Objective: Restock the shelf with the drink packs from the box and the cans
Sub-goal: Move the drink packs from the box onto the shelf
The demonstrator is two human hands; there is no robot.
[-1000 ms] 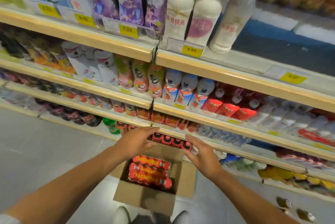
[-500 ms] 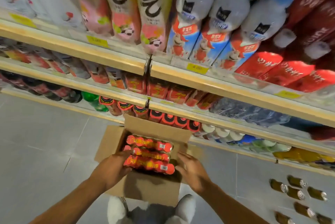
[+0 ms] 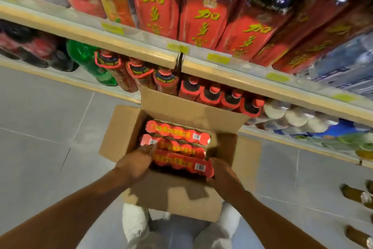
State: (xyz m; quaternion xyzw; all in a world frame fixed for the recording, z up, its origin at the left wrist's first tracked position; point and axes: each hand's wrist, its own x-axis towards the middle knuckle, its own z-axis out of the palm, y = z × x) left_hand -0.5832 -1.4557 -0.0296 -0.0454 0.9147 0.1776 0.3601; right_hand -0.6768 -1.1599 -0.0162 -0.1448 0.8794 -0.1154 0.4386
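Note:
An open cardboard box (image 3: 181, 200) stands on the floor in front of the shelf, with three red shrink-wrapped drink packs inside. My left hand (image 3: 135, 165) grips the left end of the nearest drink pack (image 3: 181, 163). My right hand (image 3: 223, 172) grips its right end, by the barcode. The two other packs (image 3: 177, 133) lie behind it in the box. Brown cans (image 3: 355, 195) lie on the floor at the right edge. My fingertips are hidden under the pack.
The bottom shelf (image 3: 282, 139) behind the box holds red-capped dark bottles (image 3: 212, 95), a green bottle (image 3: 88, 61) and white bottles. The shelf above carries tall red bottles (image 3: 203, 20). Grey tiled floor (image 3: 40, 127) spreads to the left. My white shoes (image 3: 135, 222) stand under the box.
My head has dropped closer to the box. Both hands came down from the shelf edge into the box and took hold of the nearest pack at its ends.

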